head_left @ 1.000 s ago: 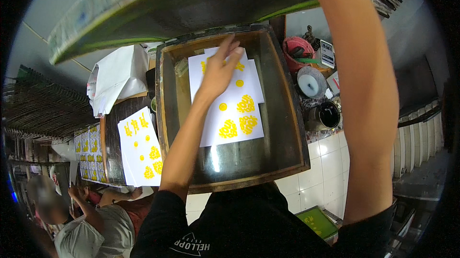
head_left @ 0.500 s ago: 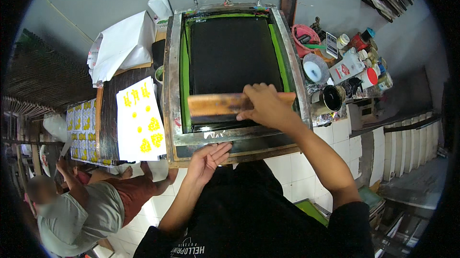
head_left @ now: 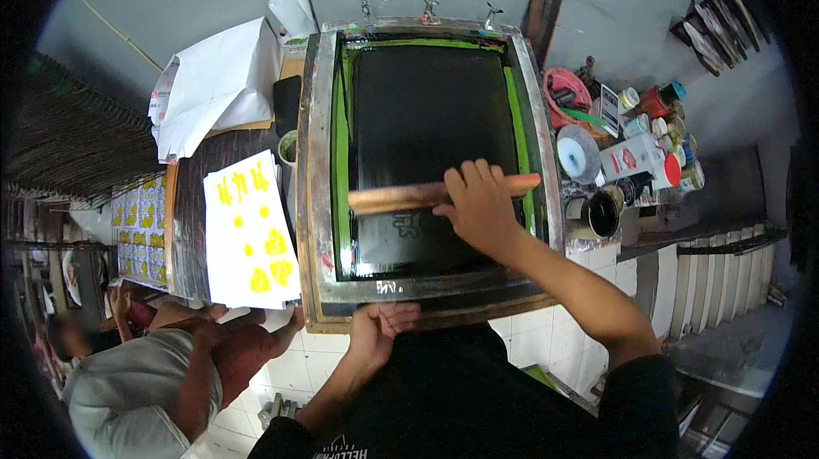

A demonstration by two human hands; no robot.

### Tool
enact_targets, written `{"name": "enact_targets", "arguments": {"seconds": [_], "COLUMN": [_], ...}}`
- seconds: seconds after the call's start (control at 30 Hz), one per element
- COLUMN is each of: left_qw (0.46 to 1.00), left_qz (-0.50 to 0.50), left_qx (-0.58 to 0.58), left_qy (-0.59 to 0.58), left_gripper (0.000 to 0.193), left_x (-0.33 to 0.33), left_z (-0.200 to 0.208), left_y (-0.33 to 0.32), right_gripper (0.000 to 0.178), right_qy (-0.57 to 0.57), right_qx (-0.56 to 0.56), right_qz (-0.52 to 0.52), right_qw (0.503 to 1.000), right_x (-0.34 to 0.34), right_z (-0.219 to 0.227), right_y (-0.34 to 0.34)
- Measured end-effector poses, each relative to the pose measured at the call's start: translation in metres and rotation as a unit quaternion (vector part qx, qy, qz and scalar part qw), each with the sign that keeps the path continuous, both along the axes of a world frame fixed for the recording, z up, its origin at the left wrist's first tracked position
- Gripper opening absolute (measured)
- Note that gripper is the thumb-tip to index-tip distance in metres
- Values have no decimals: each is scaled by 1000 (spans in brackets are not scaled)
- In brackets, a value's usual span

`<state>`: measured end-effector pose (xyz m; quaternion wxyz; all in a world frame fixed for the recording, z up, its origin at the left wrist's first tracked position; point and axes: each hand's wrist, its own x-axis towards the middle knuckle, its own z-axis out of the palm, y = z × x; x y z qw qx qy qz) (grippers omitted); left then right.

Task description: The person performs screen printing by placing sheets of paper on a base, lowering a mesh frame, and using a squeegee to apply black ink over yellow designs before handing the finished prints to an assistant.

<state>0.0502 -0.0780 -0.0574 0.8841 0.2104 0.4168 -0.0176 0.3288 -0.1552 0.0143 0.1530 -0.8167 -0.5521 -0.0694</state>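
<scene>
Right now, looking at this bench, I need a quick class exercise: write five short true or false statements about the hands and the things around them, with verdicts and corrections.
1. The right hand grips the wooden squeegee. True.
2. The left hand also grips the wooden squeegee. False: the left hand is at the near edge of the screen frame.
3. The printed sheets lie to the left of the screen frame. True.
4. The designs on the top sheet are blue. False: they are yellow.
5. The pink basin stands to the left of the screen frame. False: the pink basin is to its right.
</scene>
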Motion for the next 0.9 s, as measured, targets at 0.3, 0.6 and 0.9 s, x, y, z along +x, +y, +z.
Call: {"name": "enact_targets", "arguments": {"seconds": [0.3, 0.6, 0.9], "left_qw": [998, 997, 995], "left_qz": [-7, 52, 32], "left_qx": [57, 24, 13], "left_qy": [-21, -51, -90], "left_gripper": [29, 32, 37], "left_x": [-10, -11, -11], "left_z": [0, -2, -5], "left_y": [-3, -11, -9], "right_gripper": [48, 63, 50], "right_qy": [-81, -14, -13], "right_qx": [58, -70, -41], "right_qz": [-5, -17, -31], "right_qw": [995, 997, 999], "right_x": [150, 236, 252], "right_z": [-11, 8, 14], "right_y": [108, 170, 173]}}
